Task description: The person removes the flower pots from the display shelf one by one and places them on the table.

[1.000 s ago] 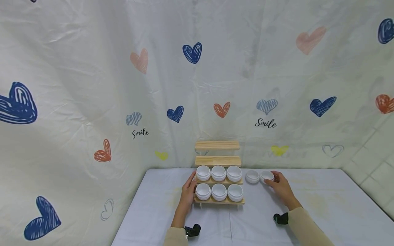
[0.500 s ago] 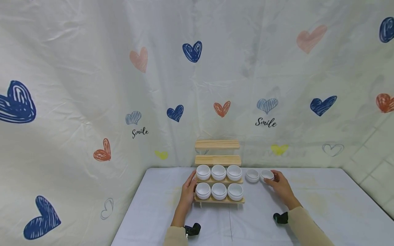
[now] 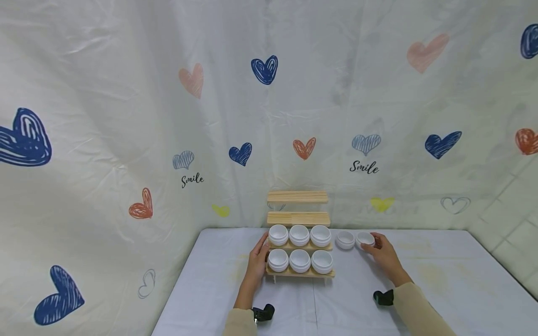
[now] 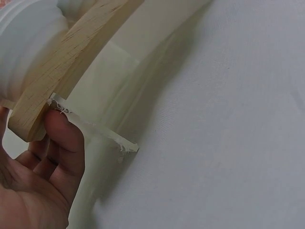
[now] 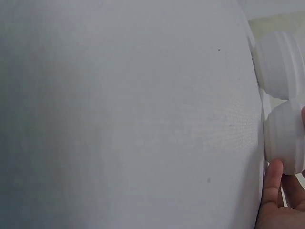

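A tiered wooden display rack [image 3: 299, 218] stands at the table's back, with small white bowls [image 3: 300, 261] in rows on its two lower shelves. At the rack's left end my left hand [image 3: 256, 266] grips the edge of a shelf; in the left wrist view its fingers [image 4: 66, 143] curl round the wood beside a clear support. To the right of the rack, two more white bowls rest on the table side by side. My right hand [image 3: 384, 256] pinches the outer bowl [image 3: 364, 239] by its side. The inner bowl [image 3: 345, 240] stands close beside it, untouched.
Both top shelves of the rack [image 3: 298, 197] carry no bowls. A white cloth covers the table [image 3: 445, 280]. Right behind it hangs a pale curtain [image 3: 311, 93] printed with hearts. Each wrist wears a small black camera [image 3: 383, 298].
The view has shifted very slightly. Both hands keep their places, the left on the rack and the right on the outer bowl.
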The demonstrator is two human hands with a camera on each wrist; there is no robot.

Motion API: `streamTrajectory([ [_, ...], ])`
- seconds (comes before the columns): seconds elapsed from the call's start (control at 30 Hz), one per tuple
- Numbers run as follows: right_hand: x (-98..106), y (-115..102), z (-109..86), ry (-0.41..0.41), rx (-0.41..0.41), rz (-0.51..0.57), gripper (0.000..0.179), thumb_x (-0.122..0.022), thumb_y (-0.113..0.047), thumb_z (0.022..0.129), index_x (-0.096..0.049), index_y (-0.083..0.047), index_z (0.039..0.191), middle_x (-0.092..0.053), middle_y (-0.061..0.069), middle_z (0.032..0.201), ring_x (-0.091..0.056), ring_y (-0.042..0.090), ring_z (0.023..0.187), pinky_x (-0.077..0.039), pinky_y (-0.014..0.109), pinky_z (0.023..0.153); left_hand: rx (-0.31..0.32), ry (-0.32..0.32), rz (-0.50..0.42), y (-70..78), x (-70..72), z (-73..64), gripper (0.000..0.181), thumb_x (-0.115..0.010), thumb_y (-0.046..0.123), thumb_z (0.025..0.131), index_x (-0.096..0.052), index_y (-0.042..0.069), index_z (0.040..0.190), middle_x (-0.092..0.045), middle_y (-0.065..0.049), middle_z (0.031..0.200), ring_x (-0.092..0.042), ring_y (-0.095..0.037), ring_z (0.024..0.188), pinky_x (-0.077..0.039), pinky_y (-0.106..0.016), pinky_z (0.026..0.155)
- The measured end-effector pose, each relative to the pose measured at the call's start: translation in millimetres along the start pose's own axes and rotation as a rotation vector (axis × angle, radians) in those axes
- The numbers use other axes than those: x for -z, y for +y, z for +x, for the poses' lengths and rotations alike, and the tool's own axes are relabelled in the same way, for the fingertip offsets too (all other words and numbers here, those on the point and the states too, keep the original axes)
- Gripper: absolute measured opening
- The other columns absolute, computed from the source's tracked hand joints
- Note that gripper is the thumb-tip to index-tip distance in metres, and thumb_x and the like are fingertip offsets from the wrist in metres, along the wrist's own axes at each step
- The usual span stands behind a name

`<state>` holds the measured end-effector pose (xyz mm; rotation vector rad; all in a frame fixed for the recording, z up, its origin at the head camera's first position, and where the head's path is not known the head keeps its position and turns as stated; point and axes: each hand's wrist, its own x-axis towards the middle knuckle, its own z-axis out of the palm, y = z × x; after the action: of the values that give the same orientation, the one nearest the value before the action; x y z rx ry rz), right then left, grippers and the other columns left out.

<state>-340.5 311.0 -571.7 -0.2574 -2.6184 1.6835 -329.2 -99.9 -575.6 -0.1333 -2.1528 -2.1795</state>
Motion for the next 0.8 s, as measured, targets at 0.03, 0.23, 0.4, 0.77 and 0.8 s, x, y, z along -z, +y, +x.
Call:
streamTrajectory([
  [0.03, 0.0, -0.2, 0.0, 0.0, -0.001, 0.001, 0.08, -0.064, -0.033, 0.101, -0.021, 0.007, 0.156, -0.026, 0.035, 0.159, -0.029, 0.05, 0.146, -0.03, 0.06, 0.118, -0.003, 0.0, -0.005, -1.1, 0.0, 0.5, 0.048, -0.05, 0.03, 0.108, -0.045, 0.026, 0.156, -0.044, -0.001, 0.161, -0.042, -0.02, 0.141, -0.029, -0.047, 0.12],
  [0.23, 0.0, 0.8, 1.5, 0.004, -0.007, -0.01, 0.08, -0.064, -0.035, 0.101, -0.022, 0.006, 0.156, -0.025, 0.035, 0.16, -0.029, 0.05, 0.146, -0.029, 0.06, 0.119, -0.012, -0.005, -0.012, -4.9, 0.9, 2.7, 0.048, -0.05, 0.036, 0.108, -0.046, 0.029, 0.155, -0.042, -0.002, 0.162, -0.038, -0.024, 0.148, -0.025, -0.053, 0.124],
  [0.4, -0.1, 3.2, 3.4, 0.007, -0.001, -0.005, 0.081, -0.065, -0.035, 0.101, -0.022, 0.006, 0.156, -0.025, 0.035, 0.16, -0.029, 0.05, 0.146, -0.03, 0.059, 0.119, 0.0, -0.003, -0.004, -4.8, 1.0, 3.5, 0.048, -0.049, 0.037, 0.108, -0.046, 0.029, 0.155, -0.044, 0.0, 0.161, -0.045, -0.019, 0.137, -0.029, -0.051, 0.121],
  [0.77, 0.9, 2.0, 1.4, -0.004, -0.015, -0.004, 0.089, -0.065, -0.041, 0.1, -0.017, 0.007, 0.158, -0.023, 0.035, 0.16, -0.029, 0.05, 0.147, -0.03, 0.059, 0.119, 0.008, -0.012, -0.007, -2.5, 2.1, 2.4, 0.049, -0.05, 0.035, 0.108, -0.044, 0.027, 0.156, -0.044, -0.002, 0.16, -0.051, -0.014, 0.124, -0.037, -0.039, 0.112],
  [0.8, 1.1, 1.9, 1.1, -0.006, -0.019, -0.001, 0.09, -0.065, -0.041, 0.1, -0.016, 0.007, 0.158, -0.023, 0.036, 0.16, -0.028, 0.05, 0.147, -0.03, 0.059, 0.119, 0.005, -0.013, -0.006, -1.5, 2.1, 1.5, 0.05, -0.05, 0.034, 0.108, -0.043, 0.025, 0.157, -0.045, -0.003, 0.16, -0.051, -0.013, 0.122, -0.038, -0.037, 0.11],
])
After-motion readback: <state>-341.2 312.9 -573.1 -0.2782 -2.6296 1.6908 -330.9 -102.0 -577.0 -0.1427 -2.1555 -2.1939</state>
